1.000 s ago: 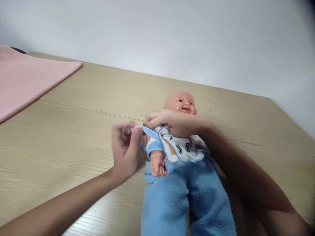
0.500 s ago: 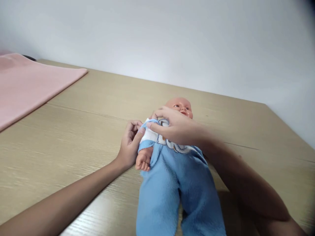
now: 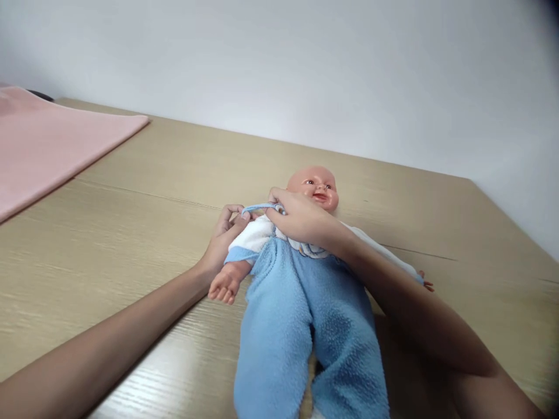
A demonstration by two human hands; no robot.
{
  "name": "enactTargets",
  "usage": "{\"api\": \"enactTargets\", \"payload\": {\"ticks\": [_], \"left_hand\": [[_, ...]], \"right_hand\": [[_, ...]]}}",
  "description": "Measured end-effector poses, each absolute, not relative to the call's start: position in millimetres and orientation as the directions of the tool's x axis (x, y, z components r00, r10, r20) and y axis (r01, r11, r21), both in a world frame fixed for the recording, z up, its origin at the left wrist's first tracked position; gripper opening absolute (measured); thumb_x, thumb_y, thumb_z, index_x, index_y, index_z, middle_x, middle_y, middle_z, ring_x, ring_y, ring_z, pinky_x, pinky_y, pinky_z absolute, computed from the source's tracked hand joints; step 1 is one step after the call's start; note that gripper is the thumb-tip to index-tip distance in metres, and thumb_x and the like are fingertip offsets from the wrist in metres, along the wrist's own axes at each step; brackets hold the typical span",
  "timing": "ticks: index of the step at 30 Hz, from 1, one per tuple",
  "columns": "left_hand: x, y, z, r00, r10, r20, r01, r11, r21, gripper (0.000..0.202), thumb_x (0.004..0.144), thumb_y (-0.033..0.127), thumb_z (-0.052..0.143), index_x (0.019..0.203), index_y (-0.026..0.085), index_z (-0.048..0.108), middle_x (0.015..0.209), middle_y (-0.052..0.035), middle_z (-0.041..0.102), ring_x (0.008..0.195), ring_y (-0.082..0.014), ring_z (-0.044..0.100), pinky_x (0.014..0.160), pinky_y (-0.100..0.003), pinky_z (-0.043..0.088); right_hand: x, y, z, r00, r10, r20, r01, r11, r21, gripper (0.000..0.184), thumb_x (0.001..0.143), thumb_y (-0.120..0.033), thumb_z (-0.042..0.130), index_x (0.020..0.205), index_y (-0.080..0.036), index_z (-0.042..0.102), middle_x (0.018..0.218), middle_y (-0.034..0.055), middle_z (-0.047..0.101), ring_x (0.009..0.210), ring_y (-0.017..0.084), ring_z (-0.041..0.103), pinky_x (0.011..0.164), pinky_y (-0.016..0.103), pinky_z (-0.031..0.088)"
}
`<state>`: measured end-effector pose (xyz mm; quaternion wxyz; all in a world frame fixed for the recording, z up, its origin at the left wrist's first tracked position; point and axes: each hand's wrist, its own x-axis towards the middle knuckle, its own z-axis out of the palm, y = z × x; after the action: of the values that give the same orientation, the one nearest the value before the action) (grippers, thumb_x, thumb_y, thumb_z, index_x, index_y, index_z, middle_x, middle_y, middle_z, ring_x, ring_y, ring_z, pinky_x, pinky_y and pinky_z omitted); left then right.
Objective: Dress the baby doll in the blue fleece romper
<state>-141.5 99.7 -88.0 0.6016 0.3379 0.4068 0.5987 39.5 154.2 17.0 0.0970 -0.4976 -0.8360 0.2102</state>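
Left hand point(image 3: 223, 233) and right hand point(image 3: 303, 220) are pinching a blue strip point(image 3: 261, 206) at the shoulder of the doll point(image 3: 297, 282).
The doll is lying face-up on the table point(image 3: 109, 250), under the right hand and beside the left, wearing a white top and fuzzy blue trousers.

1. Left hand point(image 3: 223, 235), just left of the doll point(image 3: 283, 308): bare; slim fingers point(image 3: 230, 210), thumbnail point(image 3: 246, 215) exposed, short in outline.
2. Left forearm point(image 3: 131, 337), left of the doll: bare, slender, smooth-edged; broadens with distance from the doll.
3. Right hand point(image 3: 301, 218), over the doll's chest: bare; back of hand smooth, gently rounded.
4. Right arm point(image 3: 414, 311), mostly right of the doll: bare, fuller in outline; elbow fold point(image 3: 493, 375) well away from doll.
5. Fine surface detail: too soft to tell.
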Motion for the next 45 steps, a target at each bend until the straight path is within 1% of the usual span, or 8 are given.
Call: {"api": "enactTargets", "payload": {"ticks": [8, 12, 17, 24, 36, 39, 42, 45], "left_hand": [[-148, 107, -75, 0.161, 0.951, -0.264, -0.568, 0.308, 0.763, 0.049, 0.077, 0.029, 0.105, 0.108, 0.018, 0.069, 0.097, -0.0023, 0.081, 0.079, -0.0167, 0.075, 0.073, -0.026, 0.063], [-149, 107, -71, 0.232, 0.939, -0.253, -0.534, 0.340, 0.774, 0.053, 0.071, 0.030, 0.108, 0.109, 0.016, 0.074, 0.096, -0.0040, 0.082, 0.079, -0.0176, 0.074, 0.075, -0.027, 0.062], [-145, 102, -71, 0.179, 0.968, -0.176, -0.472, 0.242, 0.848, 0.057, 0.069, 0.046, 0.109, 0.107, 0.020, 0.076, 0.086, 0.0018, 0.076, 0.075, -0.0152, 0.069, 0.070, -0.023, 0.055], [-145, 99, -71, 0.142, 0.986, 0.084, -0.268, -0.044, 0.962, 0.038, 0.091, 0.051, 0.094, 0.101, 0.021, 0.073, 0.092, 0.0034, 0.072, 0.083, -0.0123, 0.060, 0.075, -0.021, 0.050], [-156, 111, -74, 0.327, 0.909, -0.260, -0.430, 0.388, 0.815, 0.045, 0.073, 0.018, 0.096, 0.116, 0.020, 0.079, 0.098, -0.0023, 0.082, 0.079, -0.0185, 0.074, 0.077, -0.028, 0.059], [-154, 110, -72, 0.270, 0.943, -0.196, -0.432, 0.301, 0.850, 0.038, 0.079, 0.021, 0.092, 0.114, 0.018, 0.081, 0.106, -0.0039, 0.081, 0.090, -0.0193, 0.074, 0.084, -0.027, 0.059], [-159, 109, -58, 0.305, 0.940, -0.152, -0.374, 0.265, 0.889, 0.038, 0.087, 0.041, 0.092, 0.116, 0.020, 0.078, 0.115, -0.0057, 0.079, 0.103, -0.0224, 0.075, 0.091, -0.029, 0.060], [-171, 109, -33, 0.406, 0.891, -0.202, -0.080, 0.255, 0.964, 0.052, 0.087, 0.056, 0.095, 0.124, 0.023, 0.076, 0.125, -0.0100, 0.080, 0.113, -0.0285, 0.077, 0.090, -0.032, 0.062]], "right_hand": [[35, 142, 17, -0.540, 0.831, 0.133, 0.755, 0.548, -0.361, 0.012, 0.105, -0.028, 0.064, 0.106, -0.017, 0.069, 0.104, 0.0077, 0.079, 0.089, 0.021, 0.064, 0.075, 0.034, 0.032], [35, 146, 16, -0.615, 0.788, 0.019, 0.691, 0.551, -0.467, 0.022, 0.109, -0.037, 0.067, 0.107, -0.015, 0.071, 0.109, 0.0081, 0.081, 0.094, 0.020, 0.067, 0.081, 0.032, 0.039], [32, 141, 20, -0.542, 0.839, 0.052, 0.760, 0.516, -0.394, 0.016, 0.111, -0.029, 0.059, 0.108, -0.016, 0.068, 0.104, 0.0080, 0.079, 0.085, 0.020, 0.061, 0.073, 0.033, 0.031], [28, 129, 22, -0.499, 0.862, 0.094, 0.828, 0.506, -0.243, 0.018, 0.109, -0.022, 0.051, 0.111, -0.016, 0.068, 0.095, 0.0092, 0.078, 0.070, 0.019, 0.053, 0.068, 0.036, 0.025], [27, 130, 21, -0.514, 0.848, 0.126, 0.793, 0.527, -0.306, 0.033, 0.101, -0.017, 0.054, 0.132, -0.012, 0.065, 0.090, 0.0088, 0.077, 0.069, 0.020, 0.057, 0.066, 0.034, 0.027], [31, 127, 26, -0.563, 0.822, 0.086, 0.776, 0.562, -0.287, 0.041, 0.101, -0.010, 0.049, 0.139, -0.014, 0.065, 0.091, 0.0076, 0.078, 0.070, 0.020, 0.059, 0.065, 0.033, 0.027], [32, 126, 32, -0.558, 0.830, -0.001, 0.815, 0.547, -0.192, 0.032, 0.106, -0.012, 0.046, 0.120, -0.015, 0.075, 0.100, 0.0126, 0.082, 0.080, 0.023, 0.066, 0.066, 0.036, 0.027], [29, 126, 34, -0.545, 0.838, -0.042, 0.833, 0.535, -0.137, 0.030, 0.107, -0.012, 0.049, 0.116, -0.015, 0.077, 0.104, 0.0136, 0.084, 0.084, 0.024, 0.070, 0.068, 0.037, 0.028]]}}
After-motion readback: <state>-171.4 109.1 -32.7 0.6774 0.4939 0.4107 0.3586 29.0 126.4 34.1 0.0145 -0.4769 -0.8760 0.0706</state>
